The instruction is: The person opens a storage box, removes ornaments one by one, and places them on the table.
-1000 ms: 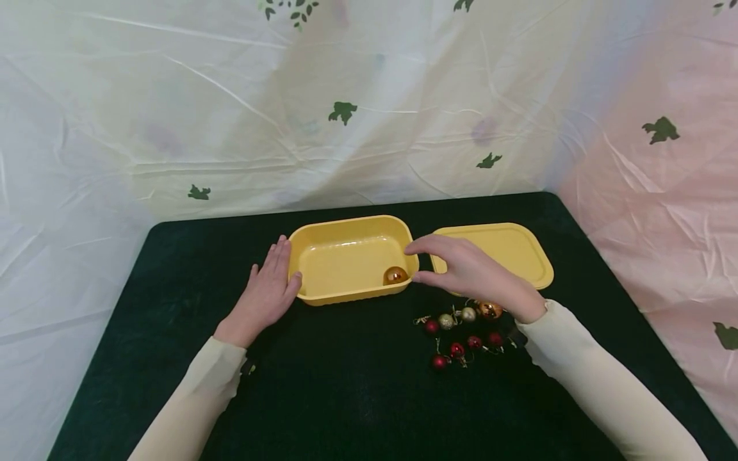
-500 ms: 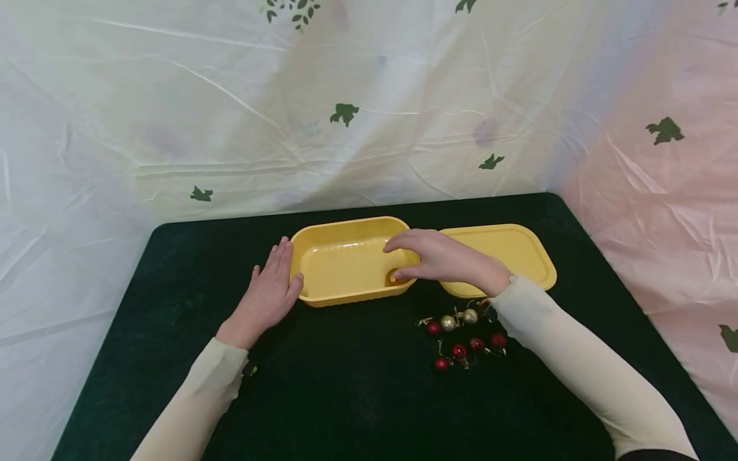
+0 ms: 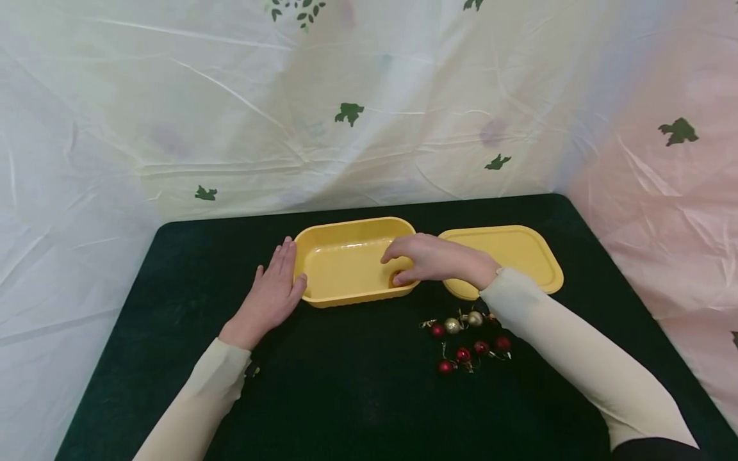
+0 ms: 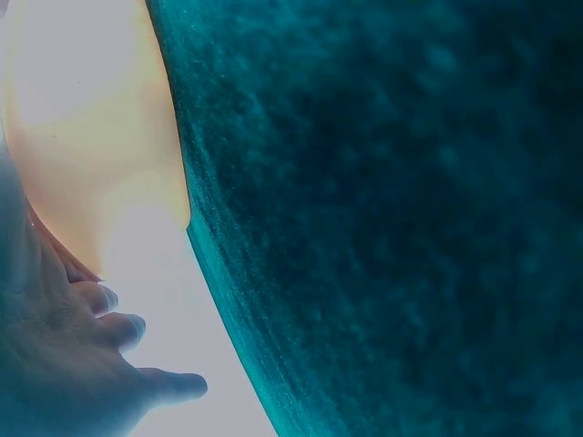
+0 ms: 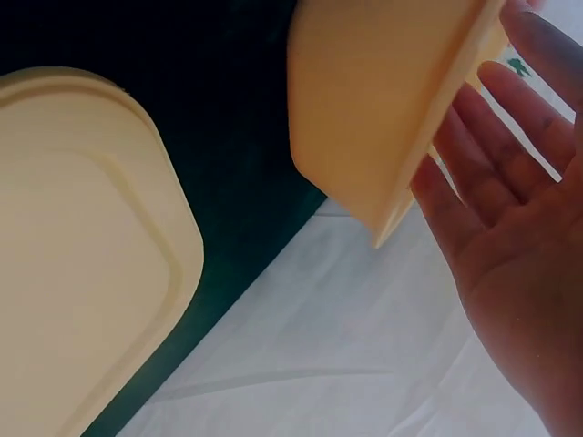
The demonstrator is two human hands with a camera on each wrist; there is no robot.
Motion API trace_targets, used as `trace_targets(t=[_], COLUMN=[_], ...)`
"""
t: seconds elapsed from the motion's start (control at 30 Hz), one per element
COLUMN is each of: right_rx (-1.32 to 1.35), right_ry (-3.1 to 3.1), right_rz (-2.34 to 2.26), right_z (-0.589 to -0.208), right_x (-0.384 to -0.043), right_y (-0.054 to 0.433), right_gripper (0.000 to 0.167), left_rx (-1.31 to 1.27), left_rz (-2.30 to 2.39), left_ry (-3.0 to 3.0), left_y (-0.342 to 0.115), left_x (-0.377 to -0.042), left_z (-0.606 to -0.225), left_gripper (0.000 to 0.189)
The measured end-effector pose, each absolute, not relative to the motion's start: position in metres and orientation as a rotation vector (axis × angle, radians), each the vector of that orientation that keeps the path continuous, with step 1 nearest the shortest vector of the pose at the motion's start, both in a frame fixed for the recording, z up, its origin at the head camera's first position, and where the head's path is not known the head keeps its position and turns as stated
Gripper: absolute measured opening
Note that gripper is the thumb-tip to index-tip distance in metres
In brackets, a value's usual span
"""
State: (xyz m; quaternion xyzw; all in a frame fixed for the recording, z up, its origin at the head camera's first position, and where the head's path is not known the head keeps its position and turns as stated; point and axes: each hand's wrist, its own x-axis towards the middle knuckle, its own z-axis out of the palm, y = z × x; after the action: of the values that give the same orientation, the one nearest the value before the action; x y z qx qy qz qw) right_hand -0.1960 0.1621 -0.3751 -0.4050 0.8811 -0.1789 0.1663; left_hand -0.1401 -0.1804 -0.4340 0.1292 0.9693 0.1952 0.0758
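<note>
A yellow rectangular container (image 3: 344,298) stands near the back of the dark green table. My left hand (image 3: 272,288) lies flat along its left end, fingers straight and thumb at the near corner. The container's pale outer wall (image 4: 96,137) shows beside that hand in the left wrist view. Over the container's right rim reaches my right hand (image 3: 432,257), with its fingers bent loosely inside. Its thumb overlaps a shiny orange-gold Christmas ball (image 3: 394,278) in the near right corner. In the right wrist view, the fingers (image 5: 492,155) hang over the rim, spread, and the ball is hidden.
Right of the container lies a flat yellow lid (image 3: 519,246), partly covered by my right forearm. In front of it are several small Christmas balls, some red (image 3: 463,355) and some pale gold (image 3: 452,326). Patterned white and pink cloth (image 3: 348,166) hangs behind the table.
My right hand has moved left from beside the right rim to inside the container, and its thumb now overlaps the orange-gold ball. The left hand has stayed against the container.
</note>
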Motion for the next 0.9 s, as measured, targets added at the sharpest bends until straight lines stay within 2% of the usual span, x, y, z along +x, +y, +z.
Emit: trace_targets(t=[0.37,0.67,0.9], right_rx=[-1.137,-1.150,-1.127], right_ry=[2.469,2.377,2.360], right_rz=[-0.292,-0.234,-0.366], right_z=[-0.375,-0.375,-0.384], right_x=[-0.199,-0.204,-0.208], right_y=[0.154,0.146,0.140], right_gripper=[0.037,0.020,0.031], left_rx=[0.386,0.387,0.381], left_rz=[0.584,0.586,0.590], left_ry=[2.907,2.909,2.912], left_y=[-0.178,-0.179,-0.180], left_x=[-0.141,-0.141,-0.140], left_z=[-0.434,-0.436,-0.436], left_gripper=[0.075,0.076,0.076])
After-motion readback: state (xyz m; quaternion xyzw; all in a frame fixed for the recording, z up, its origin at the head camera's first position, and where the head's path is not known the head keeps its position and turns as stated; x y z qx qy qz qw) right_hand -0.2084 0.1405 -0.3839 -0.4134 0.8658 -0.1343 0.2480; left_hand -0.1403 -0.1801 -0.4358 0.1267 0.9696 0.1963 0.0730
